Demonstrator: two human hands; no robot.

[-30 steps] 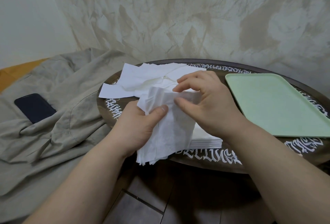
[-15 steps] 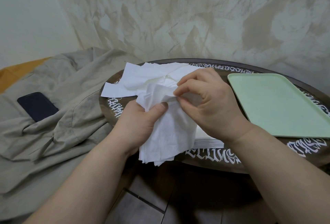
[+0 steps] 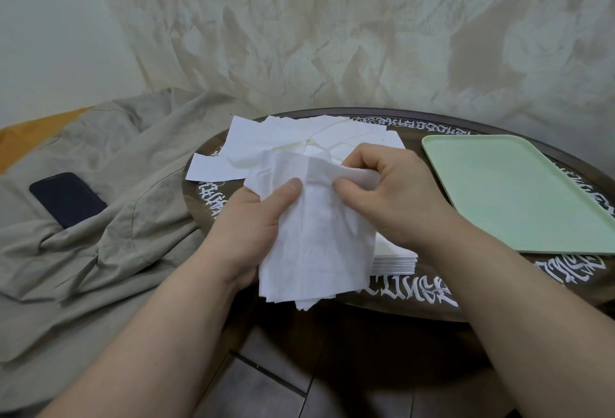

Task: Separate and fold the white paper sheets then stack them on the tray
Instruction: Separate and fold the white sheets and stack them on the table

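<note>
Two hands, left hand (image 3: 253, 217) and right hand (image 3: 396, 194), pinch paper sheets (image 3: 316, 244) over round lettered table (image 3: 382, 297).

From my seat the feed is evenly lit by soft, diffuse indoor light with no single source I can pick out. The white paper sheets (image 3: 312, 237) run close to overexposed, so their texture is faint. Shadows are mild: a dim patch under the table (image 3: 399, 312) rim, and the floor (image 3: 332, 377) below is the darkest area. No glare on the green tray (image 3: 519, 191). The wide-angle lens bends the frame edges and stretches my forearms. Focus is acceptable centrally, slightly soft overall.
</note>
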